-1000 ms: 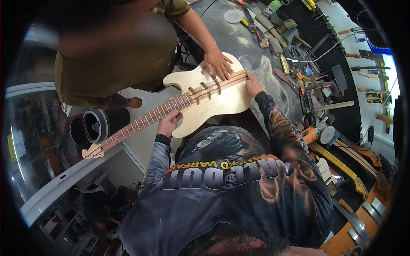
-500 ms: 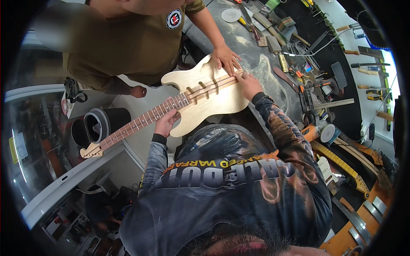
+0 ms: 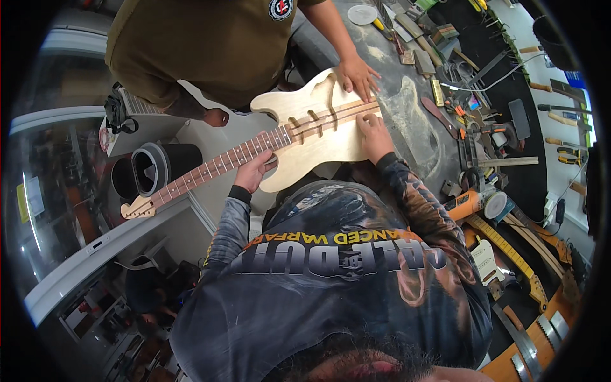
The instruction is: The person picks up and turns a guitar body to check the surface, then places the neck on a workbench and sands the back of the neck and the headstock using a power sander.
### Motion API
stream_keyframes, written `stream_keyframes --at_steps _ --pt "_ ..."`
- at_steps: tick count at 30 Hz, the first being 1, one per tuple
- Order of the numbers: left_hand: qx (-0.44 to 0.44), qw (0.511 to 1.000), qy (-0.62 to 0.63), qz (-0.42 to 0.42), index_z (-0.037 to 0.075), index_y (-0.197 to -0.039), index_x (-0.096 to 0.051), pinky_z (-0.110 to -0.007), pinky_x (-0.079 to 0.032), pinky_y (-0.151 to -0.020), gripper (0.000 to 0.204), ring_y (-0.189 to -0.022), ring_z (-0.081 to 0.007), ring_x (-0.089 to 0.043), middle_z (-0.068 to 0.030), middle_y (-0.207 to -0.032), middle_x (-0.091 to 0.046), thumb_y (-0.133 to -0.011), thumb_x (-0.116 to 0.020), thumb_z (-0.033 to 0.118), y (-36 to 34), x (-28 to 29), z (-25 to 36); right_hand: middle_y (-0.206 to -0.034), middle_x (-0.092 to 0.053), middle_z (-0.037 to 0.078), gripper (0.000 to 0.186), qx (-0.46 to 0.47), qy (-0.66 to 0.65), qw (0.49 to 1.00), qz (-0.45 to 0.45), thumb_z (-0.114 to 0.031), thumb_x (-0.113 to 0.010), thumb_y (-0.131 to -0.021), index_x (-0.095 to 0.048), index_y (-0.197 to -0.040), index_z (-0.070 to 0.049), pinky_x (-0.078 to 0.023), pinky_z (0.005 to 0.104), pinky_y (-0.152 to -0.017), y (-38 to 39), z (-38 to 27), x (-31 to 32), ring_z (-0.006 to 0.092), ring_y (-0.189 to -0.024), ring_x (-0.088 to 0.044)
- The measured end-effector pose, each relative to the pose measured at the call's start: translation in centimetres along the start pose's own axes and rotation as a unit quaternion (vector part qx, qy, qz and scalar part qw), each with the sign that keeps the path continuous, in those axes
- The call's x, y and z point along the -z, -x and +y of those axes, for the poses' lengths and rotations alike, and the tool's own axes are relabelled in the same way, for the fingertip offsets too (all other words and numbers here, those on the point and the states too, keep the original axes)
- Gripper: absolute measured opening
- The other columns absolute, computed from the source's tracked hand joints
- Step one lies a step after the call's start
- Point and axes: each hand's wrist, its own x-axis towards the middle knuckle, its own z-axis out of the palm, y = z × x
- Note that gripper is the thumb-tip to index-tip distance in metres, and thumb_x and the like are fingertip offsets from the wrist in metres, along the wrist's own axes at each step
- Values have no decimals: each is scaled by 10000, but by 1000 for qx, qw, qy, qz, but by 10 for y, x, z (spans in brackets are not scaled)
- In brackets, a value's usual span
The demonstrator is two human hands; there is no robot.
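An unfinished electric guitar with a pale wood body (image 3: 305, 159), dark striped centre and routed slots lies slantwise before me. Its fretted neck (image 3: 219, 164) reaches left to a pale headstock (image 3: 139, 207). My left hand (image 3: 252, 172) is closed round the guitar where neck meets body, thumb beside the fretboard. At the tail end, my right hand (image 3: 377, 137) grips the body with bent fingers; some are hidden. Beyond it, another person's hand (image 3: 358, 77) rests on the body's far edge, fingers spread. That person's other hand (image 3: 216, 117) hangs above the neck, apart from it.
A dusty grey workbench (image 3: 407, 149) stands to the right, crowded with hand tools and blocks. An orange power tool (image 3: 463, 205) and a yellowish guitar neck (image 3: 509, 248) lie nearer me. Black bins (image 3: 168, 162) stand behind the neck. Saws hang at the right wall.
In the picture the guitar and hands sit slightly higher and to the right. My right fingers have drawn back toward me from the tail strip, and the other person's hand is farther from them.
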Motion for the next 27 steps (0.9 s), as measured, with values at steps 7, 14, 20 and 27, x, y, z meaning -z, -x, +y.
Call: stream_keyframes --at_steps 7,14,20,27 --pt "13 999 -35 36 51 -1428 -625 -481 -499 -1119 392 -1259 -217 -651 -82 -1354 -701 -1087 -682 237 4 -2 -3 -1701 -382 229 625 0 -72 997 5 -181 -586 -1047 -430 -1631 -26 -325 562 -1274 37 -12 -28 476 -1560 -362" --pt "44 998 -43 14 57 -1453 -613 -474 -508 -1129 412 -1302 -234 -648 -95 -1401 -690 -1072 -695 190 11 -7 5 -1725 -336 259 679 -124 -70 982 124 -303 -562 -1077 -371 -1680 -56 -264 631 -1279 0 -9 -57 463 -1614 -276" --pt "0 998 -54 35 33 -1460 -606 -468 -541 -1111 426 -1280 -240 -668 -103 -1405 -690 -1057 -704 132 24 -34 20 -1692 -404 217 614 -13 -47 998 45 -268 -591 -1068 -458 -1642 -98 -289 634 -1260 16 -55 -23 468 -1577 -338" --pt "25 997 -60 49 39 -1503 -574 -458 -570 -1081 482 -1244 -238 -686 -113 -1397 -696 -1047 -713 107 20 -22 17 -1592 -532 186 517 44 -88 994 42 -200 -647 -1042 -586 -1544 -92 -402 494 -1227 12 -52 1 433 -1495 -456"
